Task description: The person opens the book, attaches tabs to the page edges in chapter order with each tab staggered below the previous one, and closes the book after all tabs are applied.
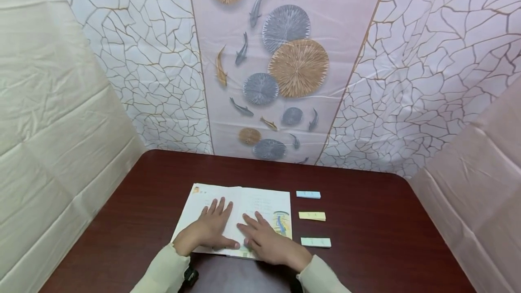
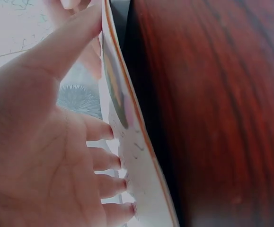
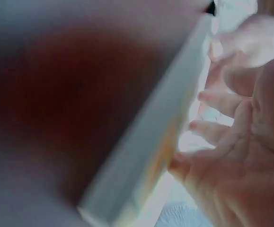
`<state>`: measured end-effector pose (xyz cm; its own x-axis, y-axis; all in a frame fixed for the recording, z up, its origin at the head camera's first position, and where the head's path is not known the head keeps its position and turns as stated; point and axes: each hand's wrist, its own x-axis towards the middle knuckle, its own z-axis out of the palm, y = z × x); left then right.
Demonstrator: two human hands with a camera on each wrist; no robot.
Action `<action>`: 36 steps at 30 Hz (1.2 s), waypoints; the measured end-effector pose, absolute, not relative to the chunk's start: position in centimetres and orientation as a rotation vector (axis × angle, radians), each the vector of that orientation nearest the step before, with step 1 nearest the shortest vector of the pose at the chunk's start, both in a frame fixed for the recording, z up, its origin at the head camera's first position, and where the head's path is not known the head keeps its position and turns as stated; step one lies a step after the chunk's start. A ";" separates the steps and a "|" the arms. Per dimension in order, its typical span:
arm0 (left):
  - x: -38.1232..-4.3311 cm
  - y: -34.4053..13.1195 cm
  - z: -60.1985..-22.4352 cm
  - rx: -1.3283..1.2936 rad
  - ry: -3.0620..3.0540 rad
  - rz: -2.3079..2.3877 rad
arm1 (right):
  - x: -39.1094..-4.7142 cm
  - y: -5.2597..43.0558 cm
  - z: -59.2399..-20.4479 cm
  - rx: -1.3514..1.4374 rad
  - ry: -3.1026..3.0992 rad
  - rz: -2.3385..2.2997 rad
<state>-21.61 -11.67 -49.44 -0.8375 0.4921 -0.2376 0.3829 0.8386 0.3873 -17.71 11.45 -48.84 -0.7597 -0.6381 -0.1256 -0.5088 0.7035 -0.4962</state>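
Note:
An open book point(image 1: 260, 196) lies flat on the dark red-brown table, with print and a coloured picture on its right page. Spread across the left page is my left hand point(image 1: 213, 225), fingers straight and fingertips on the paper, thumb reaching toward the centre fold. My right hand point(image 1: 266, 241) rests over the lower part of the right page, its fingers extended toward the fold. In the left wrist view the left fingertips press on the page point(image 2: 141, 189). From the right wrist view, the right fingers point(image 3: 212, 130) touch the book's surface near its thick edge.
Right of the book, three small paper strips lie in a column: a blue strip point(image 1: 308, 194), a yellow strip point(image 1: 312, 216) and a green strip point(image 1: 315, 242). The table point(image 1: 378, 238) is bordered by a patterned cloth point(image 1: 260, 116) behind and plain cloth at both sides.

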 end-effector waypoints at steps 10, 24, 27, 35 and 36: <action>-21.7 -10.7 -49.0 0.583 2.705 0.433 | -22.8 14.9 -47.7 -0.545 2.875 -0.618; -21.8 -10.0 -48.3 0.505 2.701 0.346 | -26.9 17.4 -49.1 -0.521 2.909 -0.428; -21.6 -9.8 -48.1 0.482 2.698 0.335 | -26.3 17.1 -49.3 -0.535 2.984 -0.341; -21.5 -9.7 -48.4 0.483 2.697 0.345 | -25.3 17.1 -48.9 -0.478 3.010 -0.781; -21.6 -9.8 -48.5 0.493 2.695 0.364 | -25.2 17.2 -48.6 -0.427 2.978 -0.946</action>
